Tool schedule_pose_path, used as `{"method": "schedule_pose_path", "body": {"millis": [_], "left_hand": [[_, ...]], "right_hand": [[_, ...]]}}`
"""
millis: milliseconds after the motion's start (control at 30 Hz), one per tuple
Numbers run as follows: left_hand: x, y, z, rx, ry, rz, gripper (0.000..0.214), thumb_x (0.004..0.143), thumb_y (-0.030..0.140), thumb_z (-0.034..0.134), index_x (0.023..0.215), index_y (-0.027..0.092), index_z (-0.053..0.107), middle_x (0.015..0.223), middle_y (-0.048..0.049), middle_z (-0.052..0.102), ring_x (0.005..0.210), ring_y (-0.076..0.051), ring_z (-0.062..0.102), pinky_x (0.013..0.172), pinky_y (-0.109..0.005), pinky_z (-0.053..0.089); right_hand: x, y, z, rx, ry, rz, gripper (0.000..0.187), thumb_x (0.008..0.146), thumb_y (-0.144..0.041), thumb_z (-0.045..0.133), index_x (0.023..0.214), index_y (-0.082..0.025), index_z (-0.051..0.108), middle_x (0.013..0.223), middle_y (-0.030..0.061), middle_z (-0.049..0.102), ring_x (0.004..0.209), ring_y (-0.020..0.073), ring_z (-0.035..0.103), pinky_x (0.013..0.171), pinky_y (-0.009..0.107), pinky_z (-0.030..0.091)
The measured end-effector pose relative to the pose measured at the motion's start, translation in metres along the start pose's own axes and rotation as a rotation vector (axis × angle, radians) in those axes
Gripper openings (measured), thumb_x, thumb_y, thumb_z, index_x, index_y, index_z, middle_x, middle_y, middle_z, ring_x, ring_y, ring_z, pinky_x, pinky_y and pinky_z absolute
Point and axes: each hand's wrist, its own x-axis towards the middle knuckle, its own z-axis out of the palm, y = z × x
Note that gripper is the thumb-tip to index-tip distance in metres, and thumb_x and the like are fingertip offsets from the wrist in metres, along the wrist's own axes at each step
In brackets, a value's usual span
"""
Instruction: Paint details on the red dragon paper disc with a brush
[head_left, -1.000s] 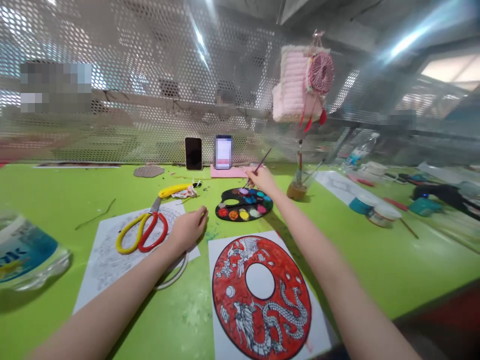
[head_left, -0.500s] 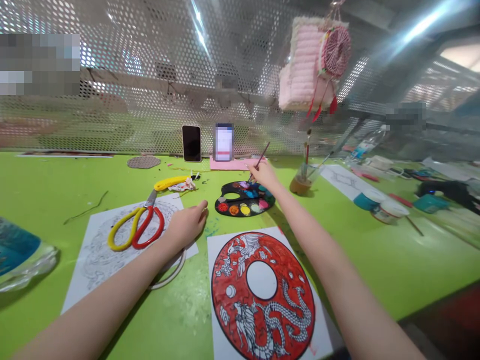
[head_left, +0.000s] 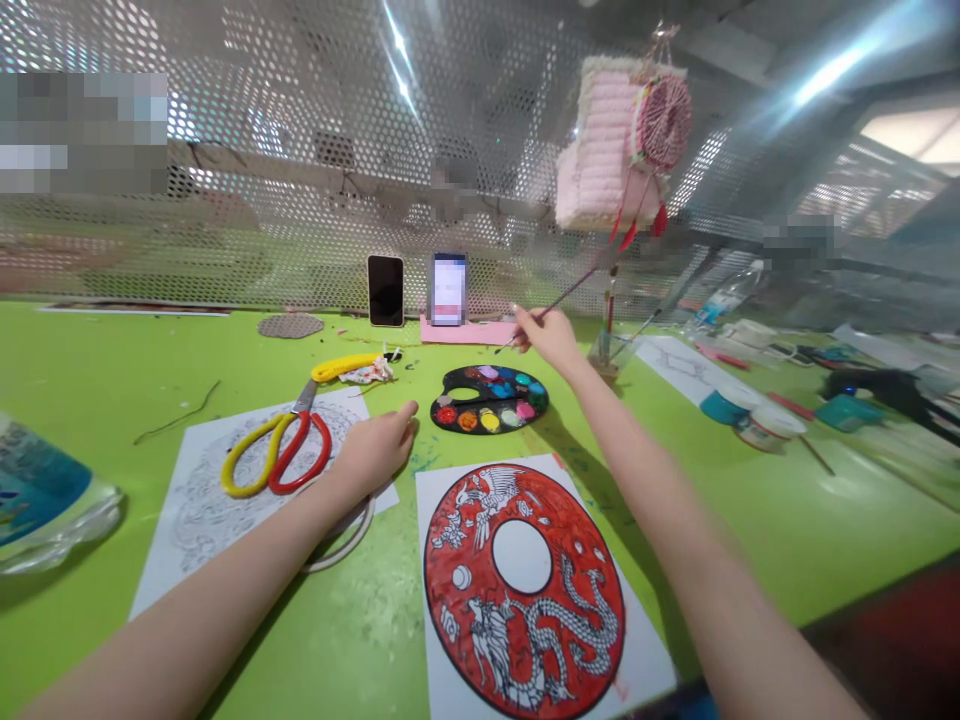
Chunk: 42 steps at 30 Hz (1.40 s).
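Note:
My right hand [head_left: 549, 338] pinches a thin paintbrush [head_left: 559, 298], its tip pointing down and left, above the table just behind the black palette [head_left: 437, 412]. Dabs of several colours fill the palette's wells. On the left, my left hand [head_left: 379, 445] rests with fingers loosely curled beside the palette, nothing visible in it. Under that forearm lie a line-drawn sheet [head_left: 196, 480] and a pale ring [head_left: 349, 545]. Between my forearms is a round dragon-and-phoenix picture [head_left: 525, 620], its ground painted red, the figures white.
Scissors [head_left: 277, 455] and a yellow cutter [head_left: 341, 368] lie left. Two phones [head_left: 385, 290] stand at the back. A cup of brushes [head_left: 606, 360] is partly behind my right arm; paint jars [head_left: 769, 425] stand right. A bottle [head_left: 45, 490] lies at the left edge; a pink ornament [head_left: 611, 150] hangs above.
My right hand has lifted the paintbrush off the palette and moved right, towards the cup. The brush now leans more to the right. My left hand stays in place.

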Motion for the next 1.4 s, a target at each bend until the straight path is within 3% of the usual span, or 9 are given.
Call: {"method": "schedule_pose_path", "body": {"millis": [133,333,500,633,833,1133,1200,1267,1400], "left_hand": [[0.000,0.001,0.000,-0.020,0.010,-0.005,0.034,0.096,0.039,0.056,0.121,0.015,0.057,0.107,-0.0069,0.064,0.089,-0.018,0.065,0.079,-0.038,0.057],[-0.001,0.002,-0.003,-0.069,0.069,-0.029,0.032,0.096,0.039,0.057,0.117,0.015,0.059,0.108,-0.0071,0.064,0.091,-0.018,0.065,0.081,-0.038,0.057],[-0.009,0.008,-0.027,-0.125,0.198,-0.074,0.030,0.096,0.038,0.057,0.116,0.015,0.060,0.109,-0.0070,0.064,0.095,-0.019,0.064,0.085,-0.040,0.056],[-0.042,0.012,-0.037,-0.147,0.237,-0.046,0.027,0.097,0.037,0.056,0.111,0.015,0.061,0.102,-0.0054,0.066,0.089,-0.017,0.065,0.082,-0.038,0.056],[-0.106,0.009,-0.011,-0.138,0.273,0.139,0.019,0.097,0.031,0.055,0.104,0.014,0.062,0.090,-0.0024,0.065,0.081,-0.015,0.064,0.076,-0.034,0.055],[-0.139,0.013,0.007,-0.411,0.407,0.509,0.017,0.100,0.023,0.037,0.104,0.021,0.054,0.088,-0.0043,0.064,0.082,-0.017,0.059,0.073,-0.029,0.050],[-0.151,0.013,0.007,-0.467,0.372,0.591,0.021,0.098,0.019,0.039,0.115,0.023,0.051,0.095,-0.0047,0.067,0.082,-0.016,0.060,0.074,-0.028,0.051],[-0.165,0.013,0.009,-0.423,0.266,0.784,0.031,0.098,0.023,0.037,0.127,0.025,0.048,0.086,-0.0023,0.070,0.064,-0.014,0.058,0.058,-0.025,0.048],[-0.191,0.006,0.015,-0.239,0.166,0.804,0.044,0.093,0.032,0.048,0.137,0.032,0.050,0.064,0.0033,0.068,0.047,-0.016,0.054,0.041,-0.026,0.043]], "right_hand": [[-0.041,-0.021,-0.020,0.206,-0.022,-0.002,0.044,0.098,-0.051,0.049,0.080,-0.013,0.060,0.059,-0.0042,0.054,0.046,0.0062,0.050,0.046,0.019,0.043],[-0.108,-0.030,-0.041,0.453,-0.120,-0.006,0.056,0.080,-0.075,0.056,0.070,-0.020,0.058,0.050,-0.0031,0.047,0.039,0.0066,0.039,0.035,0.021,0.027],[-0.146,-0.029,-0.039,0.547,-0.224,0.030,0.052,0.074,-0.075,0.062,0.071,-0.023,0.063,0.052,-0.0011,0.051,0.040,0.0074,0.036,0.034,0.022,0.024],[-0.165,-0.029,-0.029,0.591,-0.279,0.055,0.049,0.066,-0.069,0.074,0.071,-0.022,0.066,0.051,-0.0016,0.051,0.041,0.0076,0.040,0.034,0.021,0.026],[-0.172,-0.020,-0.020,0.621,-0.324,0.047,0.033,0.081,-0.050,0.074,0.077,-0.017,0.072,0.063,0.0027,0.064,0.056,0.0092,0.058,0.045,0.016,0.043],[-0.184,-0.017,-0.016,0.570,-0.316,0.032,0.035,0.081,-0.054,0.072,0.076,-0.019,0.067,0.056,-0.0012,0.061,0.046,0.0076,0.054,0.041,0.017,0.044],[-0.187,-0.014,-0.013,0.525,-0.343,0.064,0.035,0.083,-0.053,0.070,0.076,-0.019,0.067,0.057,-0.0006,0.063,0.044,0.0073,0.054,0.041,0.017,0.044],[-0.191,-0.012,-0.011,0.449,-0.373,0.084,0.035,0.085,-0.052,0.068,0.076,-0.019,0.067,0.057,0.0003,0.065,0.044,0.0074,0.055,0.041,0.016,0.044],[-0.200,-0.011,-0.009,0.271,-0.339,-0.007,0.031,0.089,-0.049,0.064,0.077,-0.020,0.069,0.060,-0.0008,0.066,0.053,0.0064,0.061,0.048,0.012,0.047]]}}
